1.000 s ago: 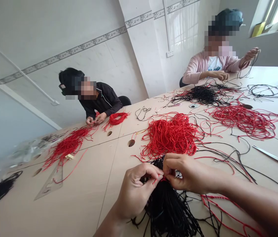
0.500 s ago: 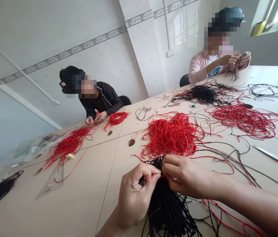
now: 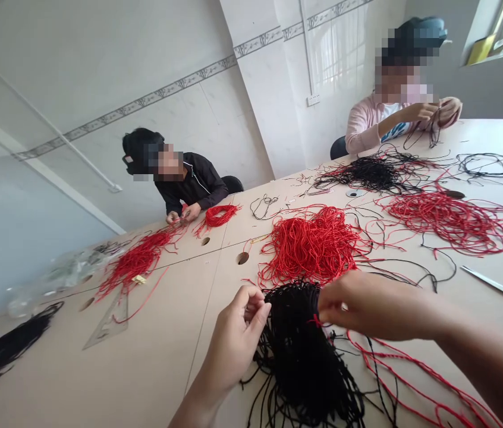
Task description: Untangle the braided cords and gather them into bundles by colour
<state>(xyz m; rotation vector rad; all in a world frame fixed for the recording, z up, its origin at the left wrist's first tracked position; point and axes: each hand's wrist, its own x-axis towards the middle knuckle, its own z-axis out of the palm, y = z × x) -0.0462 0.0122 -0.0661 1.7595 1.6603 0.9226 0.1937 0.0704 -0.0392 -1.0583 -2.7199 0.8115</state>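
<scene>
A thick bundle of black cords (image 3: pixel 300 362) lies on the table before me, with a small red cord tie (image 3: pixel 316 321) near its upper part. My left hand (image 3: pixel 242 327) is at the bundle's left edge, fingers curled and thumb against them; whatever may be between them is hidden. My right hand (image 3: pixel 358 303) reaches over from the right, its fingers closed just beside the red tie. Its fingertips are partly hidden, so I cannot tell whether they grip the tie's end.
Beyond the bundle lies a heap of red cords (image 3: pixel 309 244); more red cords (image 3: pixel 448 220) and black cords (image 3: pixel 376 172) are farther right. Scissors (image 3: pixel 496 285) lie at the right. A set square (image 3: pixel 109 324) is at the left. Two people (image 3: pixel 198 178) work across the table (image 3: pixel 157 368).
My hands have moved apart from the tie, the left leftward and the right rightward. More of the black bundle and the red tie now shows. The view has shifted slightly.
</scene>
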